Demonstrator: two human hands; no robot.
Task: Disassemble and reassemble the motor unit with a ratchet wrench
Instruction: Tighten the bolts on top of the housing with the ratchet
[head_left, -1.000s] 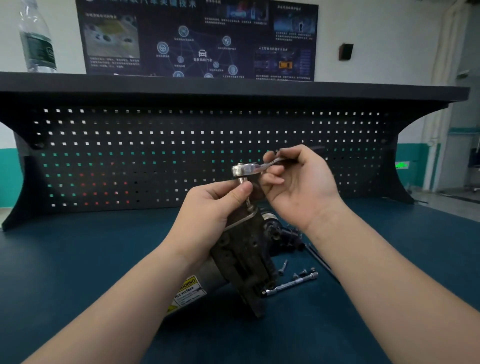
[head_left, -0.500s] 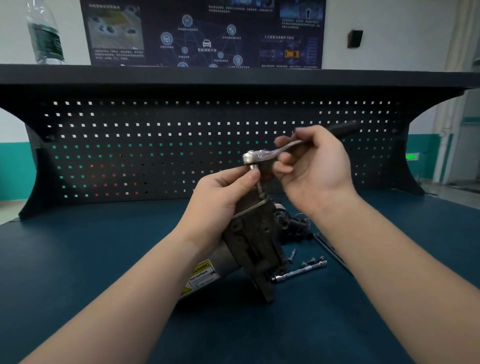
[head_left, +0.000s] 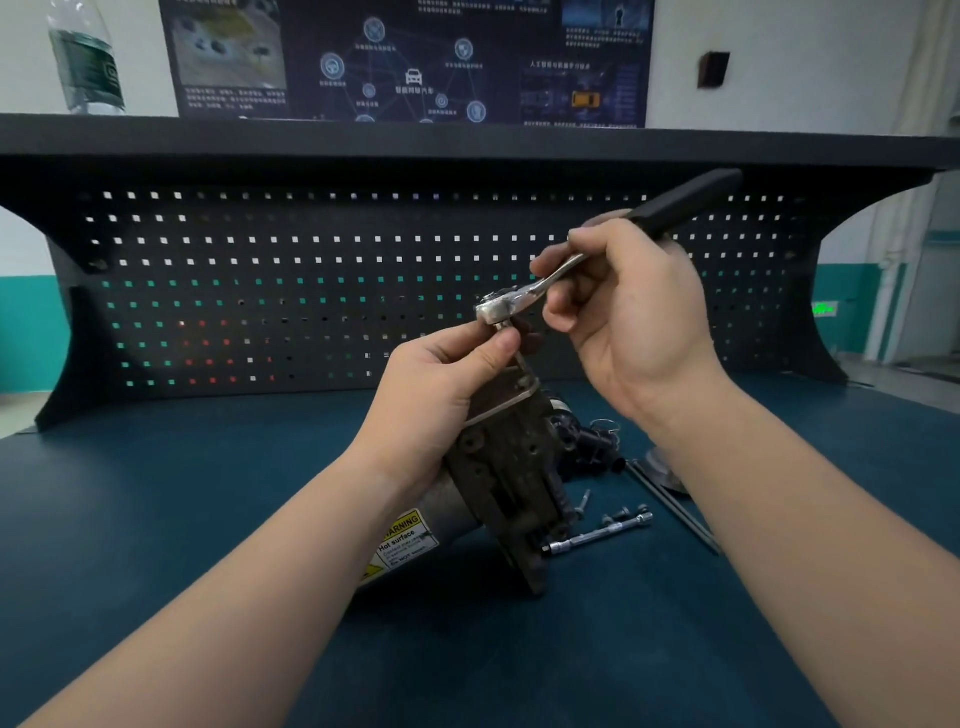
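Observation:
The motor unit (head_left: 511, 480) stands tilted on the blue bench top, a dark, worn bracket plate facing me and a grey cylinder with a yellow warning label (head_left: 405, 540) behind it. My left hand (head_left: 441, 395) grips the top of the bracket, thumb and forefinger pinching the socket just under the wrench head. My right hand (head_left: 623, 317) holds the ratchet wrench (head_left: 524, 299) by its shank; the black handle sticks out up and to the right. The wrench head sits on the top of the unit.
A socket extension bar (head_left: 597, 535) and loose bolts (head_left: 584, 501) lie right of the motor. A thin rod (head_left: 670, 506) and dark small parts (head_left: 592, 441) lie behind. A black pegboard (head_left: 311, 291) backs the bench; a water bottle (head_left: 85, 57) stands on its shelf.
The wrench handle has swung up and to the right in my right hand. My left hand keeps its hold on the unit's top. The camera has tilted down slightly.

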